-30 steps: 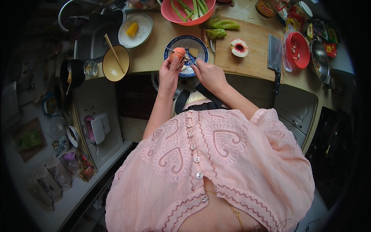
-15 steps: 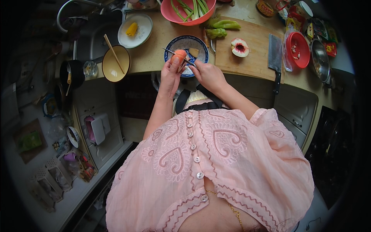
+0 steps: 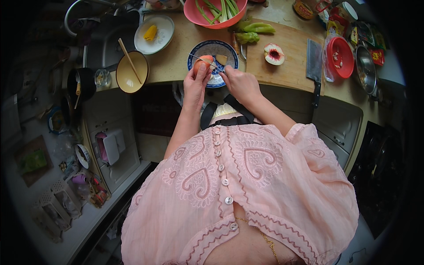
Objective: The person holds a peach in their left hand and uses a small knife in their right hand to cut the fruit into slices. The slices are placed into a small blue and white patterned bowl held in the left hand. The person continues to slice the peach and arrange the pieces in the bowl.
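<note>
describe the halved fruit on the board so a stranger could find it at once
Find the wooden cutting board on the counter, right of the blue patterned plate. The halved fruit lies cut side up near the board's middle, its dark red centre unlike the green peppers behind it.

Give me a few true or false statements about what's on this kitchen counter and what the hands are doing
1. The left hand holds a round orange-red fruit over the blue patterned plate. True.
2. The right hand holds the cleaver. False: the cleaver lies at the right edge of the wooden cutting board; the right hand holds a thin knife against the fruit.
3. A halved peach lies cut side up on the cutting board. True.
4. The yellow bowl holds green stalks. False: it holds a chopstick; the stalks are in the pink bowl.
</note>
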`<state>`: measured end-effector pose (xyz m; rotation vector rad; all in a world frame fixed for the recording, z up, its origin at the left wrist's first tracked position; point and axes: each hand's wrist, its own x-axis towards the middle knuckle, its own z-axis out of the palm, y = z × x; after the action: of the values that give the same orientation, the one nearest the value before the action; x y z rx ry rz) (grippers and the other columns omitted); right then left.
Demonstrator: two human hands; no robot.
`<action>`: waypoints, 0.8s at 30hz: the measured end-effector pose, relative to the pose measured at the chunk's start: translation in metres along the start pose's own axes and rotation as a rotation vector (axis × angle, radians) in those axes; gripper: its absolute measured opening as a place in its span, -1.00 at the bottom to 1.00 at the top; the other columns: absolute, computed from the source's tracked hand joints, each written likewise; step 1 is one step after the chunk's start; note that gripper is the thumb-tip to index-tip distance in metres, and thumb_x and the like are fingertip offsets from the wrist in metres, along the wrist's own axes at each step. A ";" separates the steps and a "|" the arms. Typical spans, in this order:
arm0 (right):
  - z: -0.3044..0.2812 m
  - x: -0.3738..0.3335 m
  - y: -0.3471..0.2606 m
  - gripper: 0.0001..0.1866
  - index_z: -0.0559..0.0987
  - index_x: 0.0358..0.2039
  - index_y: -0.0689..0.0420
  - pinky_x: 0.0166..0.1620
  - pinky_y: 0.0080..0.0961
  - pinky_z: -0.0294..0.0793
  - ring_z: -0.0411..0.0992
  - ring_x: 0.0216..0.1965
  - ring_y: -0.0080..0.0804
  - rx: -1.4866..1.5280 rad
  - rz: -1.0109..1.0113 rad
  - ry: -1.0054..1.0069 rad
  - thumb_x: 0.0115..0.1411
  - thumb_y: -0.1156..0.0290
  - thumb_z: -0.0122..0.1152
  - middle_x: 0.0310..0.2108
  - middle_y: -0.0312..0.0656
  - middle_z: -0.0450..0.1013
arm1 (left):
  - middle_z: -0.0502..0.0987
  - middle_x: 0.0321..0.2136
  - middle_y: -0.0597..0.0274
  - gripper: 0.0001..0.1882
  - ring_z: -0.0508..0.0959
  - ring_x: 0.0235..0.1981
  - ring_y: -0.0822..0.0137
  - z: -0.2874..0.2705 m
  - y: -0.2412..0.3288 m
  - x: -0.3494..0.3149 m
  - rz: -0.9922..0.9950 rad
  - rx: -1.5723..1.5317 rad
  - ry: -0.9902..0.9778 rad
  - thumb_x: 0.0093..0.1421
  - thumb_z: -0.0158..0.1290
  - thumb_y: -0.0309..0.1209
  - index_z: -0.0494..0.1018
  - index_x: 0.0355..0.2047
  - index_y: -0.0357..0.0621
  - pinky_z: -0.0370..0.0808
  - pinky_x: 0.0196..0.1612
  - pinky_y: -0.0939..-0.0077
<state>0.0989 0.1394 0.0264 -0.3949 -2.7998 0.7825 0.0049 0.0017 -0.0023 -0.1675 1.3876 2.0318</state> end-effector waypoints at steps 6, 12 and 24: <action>0.004 0.002 0.001 -0.71 0.38 -0.43 0.11 -0.56 -0.26 0.45 0.49 -0.59 -0.13 -0.080 0.005 -0.013 0.23 0.13 0.04 -0.62 -0.13 0.47 | 0.51 -0.31 0.30 -0.58 0.52 -0.36 0.55 0.010 0.003 -0.003 -0.016 0.009 0.122 0.12 0.20 -0.24 0.42 -0.13 -0.28 0.51 -0.28 0.76; 0.002 0.003 -0.001 -0.72 0.39 -0.41 0.10 -0.54 -0.28 0.46 0.50 -0.57 -0.14 -0.099 0.032 -0.049 0.23 0.13 0.04 -0.61 -0.14 0.48 | 0.50 -0.32 0.30 -0.59 0.51 -0.37 0.57 0.012 0.003 -0.003 -0.013 0.029 0.141 0.13 0.20 -0.24 0.42 -0.14 -0.27 0.50 -0.31 0.79; -0.005 -0.010 -0.002 -0.73 0.37 -0.44 0.12 -0.53 -0.13 0.34 0.41 -0.56 0.05 0.318 0.030 0.013 0.22 0.19 0.08 -0.64 -0.03 0.41 | 0.31 0.10 0.13 -0.23 0.40 0.05 0.34 0.006 0.017 -0.011 0.244 0.029 -0.178 0.03 0.27 -0.43 0.12 0.18 -0.28 0.38 0.09 0.50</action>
<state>0.1090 0.1369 0.0304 -0.3825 -2.5992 1.2032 0.0049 -0.0021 0.0186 0.2008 1.3784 2.1621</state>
